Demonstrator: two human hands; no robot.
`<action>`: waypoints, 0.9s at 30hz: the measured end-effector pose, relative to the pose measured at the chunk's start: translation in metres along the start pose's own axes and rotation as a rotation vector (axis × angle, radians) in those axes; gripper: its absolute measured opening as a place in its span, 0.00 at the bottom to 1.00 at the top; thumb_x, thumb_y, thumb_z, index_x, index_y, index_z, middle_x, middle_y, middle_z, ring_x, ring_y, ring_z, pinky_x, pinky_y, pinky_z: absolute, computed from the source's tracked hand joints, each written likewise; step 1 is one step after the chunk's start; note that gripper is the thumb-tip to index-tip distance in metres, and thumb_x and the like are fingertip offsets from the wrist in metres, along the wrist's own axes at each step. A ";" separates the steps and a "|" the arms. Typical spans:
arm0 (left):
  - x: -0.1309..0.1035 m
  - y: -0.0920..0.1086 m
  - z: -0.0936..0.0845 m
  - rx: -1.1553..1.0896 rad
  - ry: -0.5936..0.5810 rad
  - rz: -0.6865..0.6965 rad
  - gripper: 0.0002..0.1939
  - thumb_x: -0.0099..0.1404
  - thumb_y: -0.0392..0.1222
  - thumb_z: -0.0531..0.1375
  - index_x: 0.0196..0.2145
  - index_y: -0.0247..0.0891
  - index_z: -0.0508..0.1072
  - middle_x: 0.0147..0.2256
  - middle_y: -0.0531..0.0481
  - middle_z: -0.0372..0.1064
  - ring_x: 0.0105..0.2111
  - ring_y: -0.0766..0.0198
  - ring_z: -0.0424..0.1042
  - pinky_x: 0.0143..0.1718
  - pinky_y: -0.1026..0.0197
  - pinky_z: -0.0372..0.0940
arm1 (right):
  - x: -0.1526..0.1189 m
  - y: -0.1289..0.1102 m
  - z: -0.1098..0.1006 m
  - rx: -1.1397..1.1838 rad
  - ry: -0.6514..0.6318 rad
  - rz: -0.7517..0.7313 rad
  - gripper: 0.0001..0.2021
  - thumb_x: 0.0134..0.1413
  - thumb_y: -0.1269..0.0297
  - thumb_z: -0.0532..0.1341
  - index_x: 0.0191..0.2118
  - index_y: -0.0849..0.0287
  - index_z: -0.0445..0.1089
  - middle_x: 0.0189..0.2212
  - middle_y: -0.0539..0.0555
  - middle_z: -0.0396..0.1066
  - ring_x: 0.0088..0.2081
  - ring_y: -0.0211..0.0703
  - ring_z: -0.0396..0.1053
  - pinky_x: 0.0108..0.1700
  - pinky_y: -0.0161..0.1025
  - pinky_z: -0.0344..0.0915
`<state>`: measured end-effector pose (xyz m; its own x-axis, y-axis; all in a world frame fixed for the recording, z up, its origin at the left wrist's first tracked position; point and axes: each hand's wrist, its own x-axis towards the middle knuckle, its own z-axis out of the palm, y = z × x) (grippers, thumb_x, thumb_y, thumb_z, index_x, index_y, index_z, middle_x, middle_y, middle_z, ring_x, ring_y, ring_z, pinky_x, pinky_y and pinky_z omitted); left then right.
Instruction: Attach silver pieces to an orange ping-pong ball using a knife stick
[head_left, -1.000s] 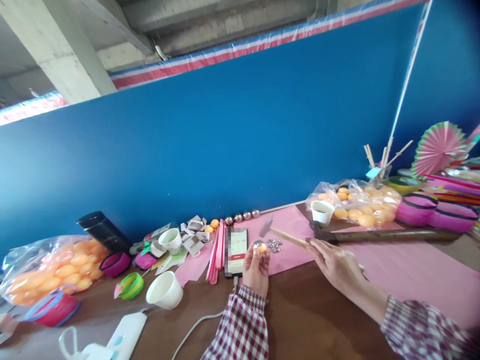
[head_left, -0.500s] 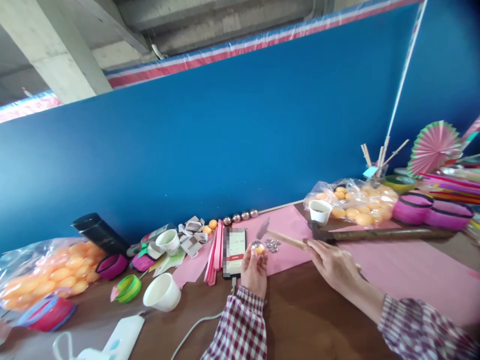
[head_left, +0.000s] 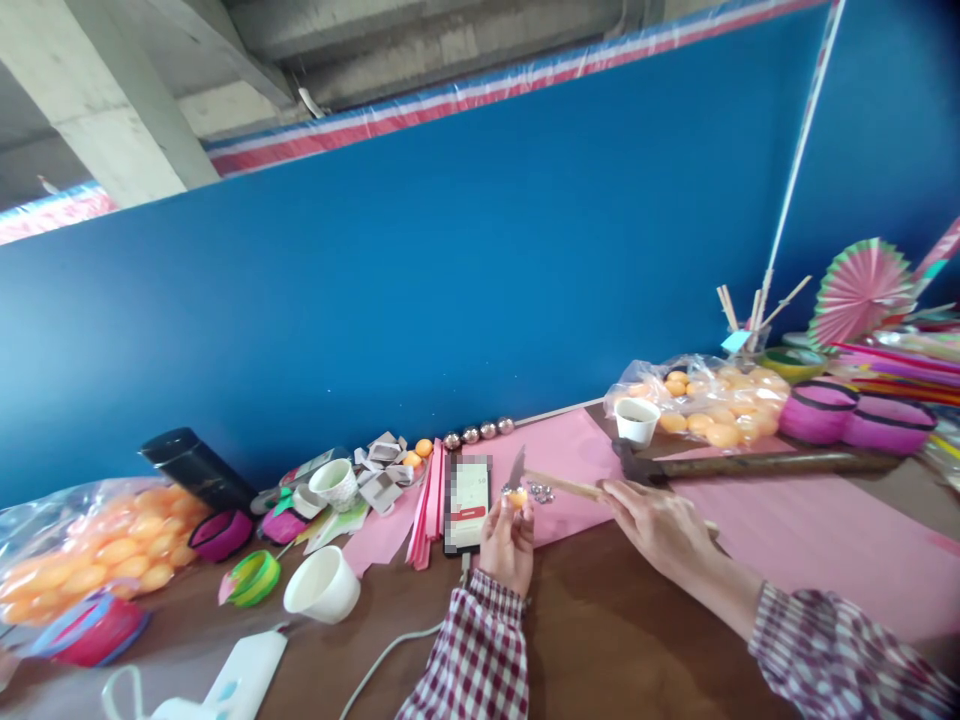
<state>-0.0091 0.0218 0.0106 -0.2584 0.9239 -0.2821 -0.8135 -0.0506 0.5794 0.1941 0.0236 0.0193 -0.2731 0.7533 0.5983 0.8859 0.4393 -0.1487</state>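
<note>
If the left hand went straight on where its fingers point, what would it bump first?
Probably the grey head of the wooden-handled tool, which shows just beyond the orange ball in the left hand. Depth is unclear, though: the head may sit above that line.

wooden hammer handle [head_left: 564, 484], glossy metal balls [head_left: 470, 435]

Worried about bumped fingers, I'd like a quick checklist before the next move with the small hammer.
1. Orange ball held by the left hand: ok.
2. Small hammer gripped by its wooden handle in the right hand: ok.
3. Left hand well clear of the hammer head: not ok, close by.
4. Hammer head touching the ball: cannot tell.
5. Phone well clear of the left hand: not ok, right beside it.
</note>
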 end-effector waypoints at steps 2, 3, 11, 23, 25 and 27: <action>0.001 0.000 -0.001 -0.015 -0.005 0.002 0.04 0.56 0.29 0.58 0.24 0.31 0.70 0.24 0.48 0.69 0.23 0.72 0.69 0.26 0.71 0.67 | 0.000 0.000 0.000 -0.007 -0.017 -0.001 0.13 0.58 0.61 0.48 0.41 0.55 0.67 0.31 0.53 0.74 0.28 0.39 0.71 0.27 0.32 0.58; 0.001 0.000 -0.001 -0.021 -0.002 0.005 0.05 0.56 0.29 0.57 0.24 0.31 0.70 0.23 0.48 0.69 0.23 0.72 0.69 0.27 0.70 0.67 | 0.000 0.000 0.000 -0.005 -0.002 0.011 0.13 0.58 0.61 0.48 0.41 0.56 0.67 0.32 0.53 0.74 0.28 0.39 0.71 0.27 0.32 0.59; 0.003 -0.002 -0.002 -0.038 0.030 -0.005 0.06 0.56 0.29 0.57 0.24 0.31 0.70 0.25 0.47 0.70 0.24 0.71 0.70 0.28 0.69 0.67 | 0.000 0.000 0.001 0.014 0.028 0.006 0.13 0.58 0.61 0.48 0.41 0.56 0.68 0.33 0.54 0.74 0.29 0.39 0.71 0.27 0.32 0.60; 0.001 0.002 -0.001 -0.061 -0.082 -0.076 0.09 0.61 0.30 0.51 0.31 0.28 0.71 0.34 0.37 0.71 0.26 0.70 0.70 0.28 0.71 0.67 | -0.001 0.000 0.003 0.011 0.048 0.044 0.13 0.58 0.62 0.48 0.41 0.57 0.67 0.35 0.54 0.74 0.30 0.40 0.72 0.29 0.33 0.60; 0.001 0.002 -0.002 -0.075 -0.085 -0.086 0.09 0.61 0.31 0.51 0.31 0.28 0.71 0.35 0.36 0.71 0.25 0.71 0.70 0.27 0.71 0.67 | -0.001 0.000 0.003 -0.001 0.009 0.016 0.13 0.58 0.61 0.48 0.41 0.56 0.67 0.33 0.53 0.74 0.28 0.40 0.71 0.28 0.33 0.60; 0.000 0.004 -0.001 -0.081 -0.084 -0.108 0.09 0.61 0.31 0.51 0.31 0.28 0.71 0.36 0.36 0.71 0.24 0.72 0.69 0.26 0.72 0.67 | -0.001 0.000 0.002 -0.020 -0.013 0.005 0.13 0.58 0.61 0.48 0.41 0.56 0.67 0.32 0.53 0.74 0.27 0.39 0.71 0.27 0.33 0.59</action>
<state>-0.0127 0.0215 0.0117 -0.1258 0.9540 -0.2722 -0.8745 0.0230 0.4845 0.1934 0.0241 0.0170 -0.2734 0.7621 0.5870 0.8948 0.4254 -0.1357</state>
